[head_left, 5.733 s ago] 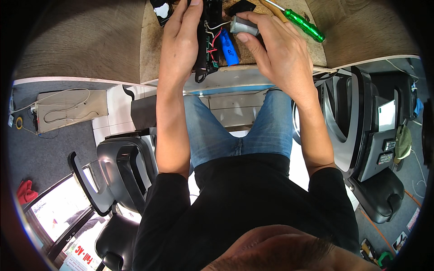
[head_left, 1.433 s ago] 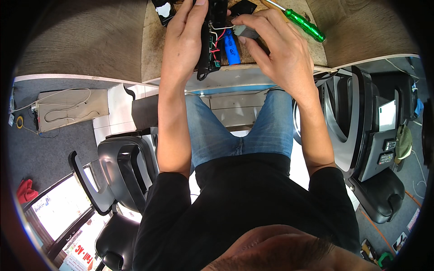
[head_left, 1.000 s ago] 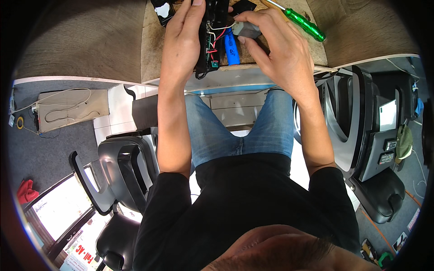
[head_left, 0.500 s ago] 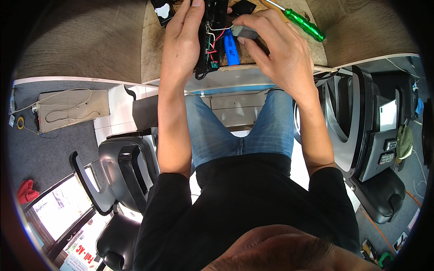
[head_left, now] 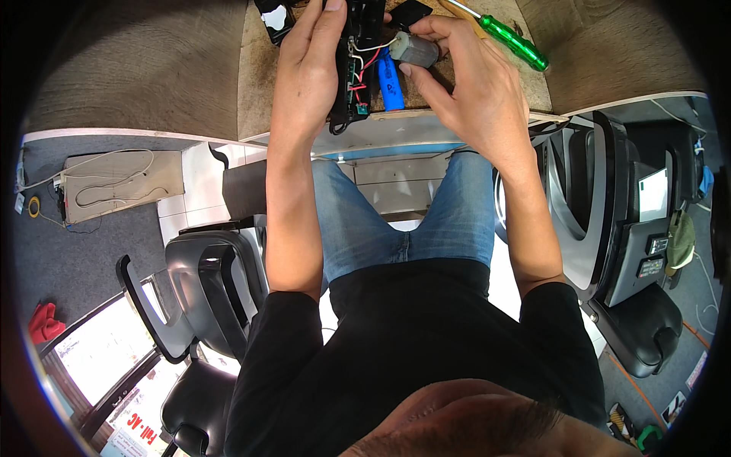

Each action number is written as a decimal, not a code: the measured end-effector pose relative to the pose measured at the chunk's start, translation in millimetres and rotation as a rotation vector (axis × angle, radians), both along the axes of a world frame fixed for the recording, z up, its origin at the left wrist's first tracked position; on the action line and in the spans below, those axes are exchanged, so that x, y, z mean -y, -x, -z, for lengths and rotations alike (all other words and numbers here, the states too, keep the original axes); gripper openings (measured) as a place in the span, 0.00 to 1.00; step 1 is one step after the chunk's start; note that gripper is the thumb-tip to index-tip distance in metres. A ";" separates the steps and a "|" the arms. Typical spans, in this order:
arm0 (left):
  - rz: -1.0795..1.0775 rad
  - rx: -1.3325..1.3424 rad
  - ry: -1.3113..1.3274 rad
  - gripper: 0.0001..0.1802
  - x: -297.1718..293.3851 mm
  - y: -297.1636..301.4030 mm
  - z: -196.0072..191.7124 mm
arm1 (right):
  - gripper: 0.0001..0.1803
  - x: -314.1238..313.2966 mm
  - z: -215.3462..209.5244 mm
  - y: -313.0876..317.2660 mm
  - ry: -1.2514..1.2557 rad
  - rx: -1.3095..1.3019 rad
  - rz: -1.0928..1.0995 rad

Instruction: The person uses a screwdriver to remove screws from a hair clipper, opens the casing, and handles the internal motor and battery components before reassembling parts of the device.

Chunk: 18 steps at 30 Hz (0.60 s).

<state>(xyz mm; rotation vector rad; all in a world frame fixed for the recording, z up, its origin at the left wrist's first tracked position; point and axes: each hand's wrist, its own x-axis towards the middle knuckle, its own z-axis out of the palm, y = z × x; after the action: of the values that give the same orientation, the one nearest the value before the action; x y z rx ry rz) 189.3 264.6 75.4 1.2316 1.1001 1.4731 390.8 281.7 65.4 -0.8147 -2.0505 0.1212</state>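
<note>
Left hand: clamped by the fingers on the left side of the black casing.
Right hand: clamped on the grey motor between thumb and fingers.
Motor: between casing and right hand, back from the desk's near edge; joined to the casing by a white wire.
Casing: laid open lengthwise toward the near edge, with a green board and red wire inside; black loop reaching past that edge.
Battery: blue, just beside the casing, one end close to the near edge.
Black piece: beyond the motor.
Screwdriver: green-handled, along the desk's right edge, handle toward the near right corner.
</note>
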 end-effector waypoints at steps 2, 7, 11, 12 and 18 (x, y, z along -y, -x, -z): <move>0.000 0.006 -0.001 0.24 -0.4 -0.1 0.6 | 0.22 -0.3 0.3 -0.6 0.000 0.001 0.000; 0.001 -0.005 -0.009 0.24 -1.4 0.9 1.4 | 0.22 -0.5 -0.7 -1.5 -0.021 0.048 0.010; 0.001 0.001 -0.004 0.24 -0.3 0.1 -0.8 | 0.21 -1.7 -0.3 -1.1 -0.037 0.041 0.005; 0.001 0.001 -0.004 0.24 1.3 -0.9 -5.0 | 0.21 -1.9 -0.7 -1.0 -0.045 0.044 0.006; -0.103 -0.039 0.015 0.24 1.1 -5.4 -10.0 | 0.21 -1.8 -1.9 -0.8 -0.057 0.044 0.006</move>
<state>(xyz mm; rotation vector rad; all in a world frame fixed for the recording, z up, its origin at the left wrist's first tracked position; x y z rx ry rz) 194.7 263.6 85.4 1.2132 1.2142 1.5210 391.6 283.5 67.3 -0.7942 -2.0827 0.0422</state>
